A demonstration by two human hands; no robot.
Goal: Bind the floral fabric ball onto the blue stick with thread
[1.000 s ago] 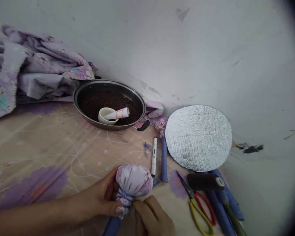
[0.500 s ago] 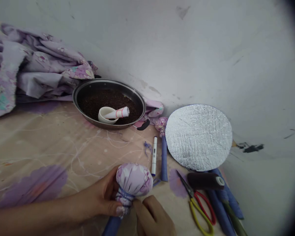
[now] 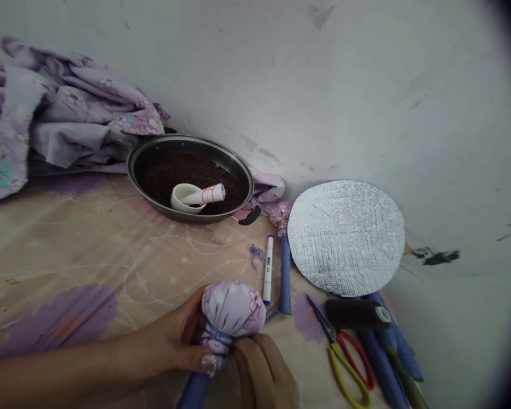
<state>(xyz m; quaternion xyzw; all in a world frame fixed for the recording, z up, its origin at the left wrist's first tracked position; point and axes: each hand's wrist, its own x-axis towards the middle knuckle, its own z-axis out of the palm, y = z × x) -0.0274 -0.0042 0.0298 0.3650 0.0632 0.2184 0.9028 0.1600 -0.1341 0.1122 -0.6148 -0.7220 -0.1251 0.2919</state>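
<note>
Right hand (image 3: 267, 372) is shifting a little since the earlier frame, its fingers now lying flatter and tucking closer under the bundle's head; the left hand (image 3: 181, 341) is keeping its place.

Head view, the only one. Cloth-headed bundle (image 3: 234, 307) is sitting at lower centre of the frame, tilting, its long axis running from the blue handle (image 3: 195, 392) at the bottom edge up and right to the floral head. Left hand is wrapping its neck from the left, thumb pressing on the near side, fingers closing behind: a firm hold. Right hand is curling in from the lower right, its fingertips bending out of sight beside the neck; cannot tell whether they are pinching anything.

Key relation: the blue cord (image 3: 216, 338) is circling the neck crosswise to that axis, lying between the two hands. Left thumb is touching the wrapped part; the right hand is standing just beside it, on the right.

Scissors (image 3: 333, 337) are lying at lower right, apart from both hands, the dark spool (image 3: 353, 314) just beside them.
</note>
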